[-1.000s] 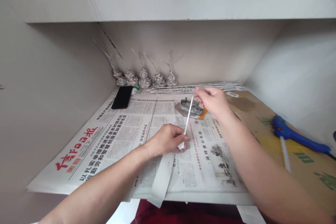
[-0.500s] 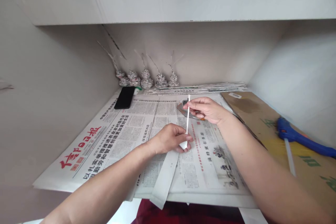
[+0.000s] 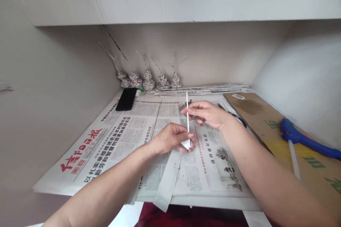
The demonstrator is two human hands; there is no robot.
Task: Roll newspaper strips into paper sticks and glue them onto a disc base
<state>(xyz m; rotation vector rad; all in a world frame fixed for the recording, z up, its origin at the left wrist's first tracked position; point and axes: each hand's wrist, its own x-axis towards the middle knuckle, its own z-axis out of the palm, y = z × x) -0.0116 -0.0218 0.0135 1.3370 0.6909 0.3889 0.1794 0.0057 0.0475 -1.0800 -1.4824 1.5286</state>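
Above the newspaper-covered table, my left hand (image 3: 174,137) is closed on the lower end of a thin white rolled paper tube (image 3: 188,120). From that end a flat paper strip (image 3: 169,181) trails down toward the front edge, one part of it folded under my fingers. My right hand (image 3: 204,113) pinches the tube higher up between thumb and fingertips, with its other fingers loosely curled. The tube stands nearly upright, its tip above my right hand. Behind that hand a small dark item (image 3: 188,103) is mostly hidden.
Several woven paper gourd shapes (image 3: 148,81) stand along the back wall, left of a row of thin paper sticks (image 3: 207,89). A black phone (image 3: 126,99) lies on the newspaper (image 3: 114,138). At right, a blue glue gun (image 3: 298,136) rests on cardboard (image 3: 255,120).
The top of the paper tube has shifted left and the tube stands a little straighter. My right hand has moved slightly left and down along with it; my left hand stays nearly in place.
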